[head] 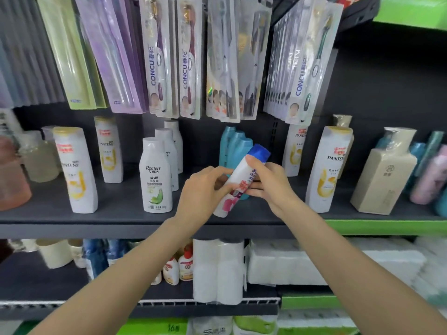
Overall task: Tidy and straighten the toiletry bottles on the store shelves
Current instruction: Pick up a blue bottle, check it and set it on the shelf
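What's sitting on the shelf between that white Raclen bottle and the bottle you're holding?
Nothing: in the head view, only bare dark shelf lies between the Raclen bottle and the blue-capped bottle, apart from the left hand gripping it.

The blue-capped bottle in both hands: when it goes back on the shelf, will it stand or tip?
Probably tippy: the blue-capped bottle looks tall and slim, so its base is likely narrow. The smooth glossy body may slip, though the left hand and right hand both grip it. Its rigid-looking plastic likely won't flex much.

"CONCU" on toothbrush packs (156, 56), "PANTENE" on white bottles (325, 170).
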`<state>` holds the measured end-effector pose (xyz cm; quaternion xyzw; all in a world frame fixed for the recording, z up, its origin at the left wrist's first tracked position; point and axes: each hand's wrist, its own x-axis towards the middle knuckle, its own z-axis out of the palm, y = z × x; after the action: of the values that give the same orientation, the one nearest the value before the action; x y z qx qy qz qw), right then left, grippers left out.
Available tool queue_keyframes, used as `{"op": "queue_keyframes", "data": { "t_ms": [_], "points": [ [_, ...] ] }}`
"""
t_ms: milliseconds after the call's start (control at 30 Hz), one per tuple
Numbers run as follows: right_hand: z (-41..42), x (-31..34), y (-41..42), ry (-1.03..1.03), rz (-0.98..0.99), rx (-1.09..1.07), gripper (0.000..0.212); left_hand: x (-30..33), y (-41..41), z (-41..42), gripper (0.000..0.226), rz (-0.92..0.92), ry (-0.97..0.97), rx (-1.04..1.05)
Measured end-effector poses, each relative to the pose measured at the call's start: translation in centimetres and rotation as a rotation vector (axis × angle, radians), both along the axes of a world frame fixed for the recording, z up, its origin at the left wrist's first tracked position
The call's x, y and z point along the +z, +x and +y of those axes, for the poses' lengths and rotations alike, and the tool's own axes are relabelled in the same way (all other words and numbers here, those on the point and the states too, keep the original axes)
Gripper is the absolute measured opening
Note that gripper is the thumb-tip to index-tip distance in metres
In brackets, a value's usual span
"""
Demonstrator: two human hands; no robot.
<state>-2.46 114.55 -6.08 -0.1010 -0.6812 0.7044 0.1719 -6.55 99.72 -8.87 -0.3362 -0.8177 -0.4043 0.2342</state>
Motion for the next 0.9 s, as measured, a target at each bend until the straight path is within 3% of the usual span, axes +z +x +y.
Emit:
{"op": "queue_keyframes", "data": {
  "t_ms": [167, 267, 400, 500, 600, 900],
  "points": [
    [1.1, 0.4, 0.8, -0.302, 0.073, 0.123, 0.025, 0.8, 0.0, -1.9, 0.055, -0.409, -0.015, -0.226],
    [1.7, 0.1, 1.2, -0.467, 0.132, 0.226, 0.031, 1.1, 0.2, -2.1, 0.053, -0.606, 0.067, -0.346],
    [2.2, -0.1, 1.6, -0.503, 0.16, 0.262, 0.027, 1.0, 0.4, -2.2, 0.04, -0.382, 0.004, -0.202],
    [2.6, -0.3, 1.9, -0.507, 0.174, 0.263, 0.018, 1.0, 0.5, -2.6, 0.052, -0.133, -0.033, -0.076],
    [3.2, -1.0, 2.1, -0.416, 0.193, 0.283, 0.025, 1.1, 0.8, -2.7, 0.058, 0.034, -0.035, -0.007],
    [4.3, -1.6, 1.9, -0.425, 0.183, 0.324, 0.032, 1.1, 0.8, -2.2, 0.063, 0.206, -0.077, 0.071]
  ]
}}
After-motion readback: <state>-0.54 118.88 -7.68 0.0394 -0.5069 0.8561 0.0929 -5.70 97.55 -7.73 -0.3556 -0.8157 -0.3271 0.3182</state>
